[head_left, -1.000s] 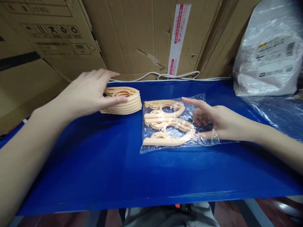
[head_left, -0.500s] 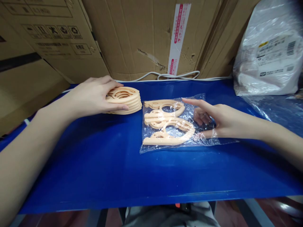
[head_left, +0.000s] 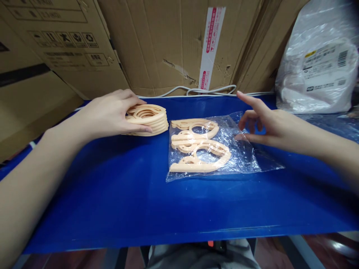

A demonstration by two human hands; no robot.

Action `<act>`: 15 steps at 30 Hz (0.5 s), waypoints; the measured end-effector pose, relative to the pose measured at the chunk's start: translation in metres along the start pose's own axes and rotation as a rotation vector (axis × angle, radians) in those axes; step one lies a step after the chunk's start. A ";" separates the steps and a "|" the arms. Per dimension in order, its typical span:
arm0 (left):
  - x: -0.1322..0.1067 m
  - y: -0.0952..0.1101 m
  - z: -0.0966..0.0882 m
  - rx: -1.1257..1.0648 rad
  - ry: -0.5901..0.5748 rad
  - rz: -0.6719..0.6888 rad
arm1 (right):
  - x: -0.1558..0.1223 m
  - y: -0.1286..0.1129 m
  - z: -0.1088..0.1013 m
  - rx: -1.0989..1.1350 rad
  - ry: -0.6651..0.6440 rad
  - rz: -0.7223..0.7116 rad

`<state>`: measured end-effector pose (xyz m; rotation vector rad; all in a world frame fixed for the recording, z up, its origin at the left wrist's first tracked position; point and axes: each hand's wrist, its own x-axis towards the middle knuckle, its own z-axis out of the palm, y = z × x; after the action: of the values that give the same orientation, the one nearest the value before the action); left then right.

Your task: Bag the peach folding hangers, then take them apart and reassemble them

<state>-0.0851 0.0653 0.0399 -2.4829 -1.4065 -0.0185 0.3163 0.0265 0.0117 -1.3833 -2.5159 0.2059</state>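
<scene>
My left hand (head_left: 113,112) is closed over the left end of a stack of beige folding hangers (head_left: 151,116), thumb along the near side and fingers over the far side. The stack lies on the blue table, its left part hidden under the hand. Right of it, a clear plastic bag (head_left: 239,157) lies flat, holding beige plastic folding hangers (head_left: 204,144) side by side. My right hand (head_left: 263,121) is raised at the bag's right side, fingers apart and index finger extended. It holds nothing.
Cardboard boxes (head_left: 157,45) stand along the back and left of the blue table (head_left: 134,209). A white cable (head_left: 179,88) runs along the rear edge. At the back right stands a clear bag with white contents and a label (head_left: 322,67), with more clear film beside it.
My right hand has lifted off the bag's right side and moved away to the back and right. The left hand, the stack and the bag have stayed in place.
</scene>
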 end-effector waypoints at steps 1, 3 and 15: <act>0.000 0.000 0.002 0.013 0.024 0.008 | 0.000 0.000 -0.001 -0.004 0.022 -0.006; 0.000 -0.002 0.006 0.036 0.069 0.023 | -0.001 0.000 -0.002 -0.010 0.059 -0.021; -0.004 0.018 -0.002 -0.005 0.401 0.099 | -0.004 -0.030 -0.002 0.153 0.435 -0.168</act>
<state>-0.0716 0.0527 0.0365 -2.3747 -1.1149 -0.4719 0.2945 0.0068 0.0208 -1.0211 -2.1871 0.0541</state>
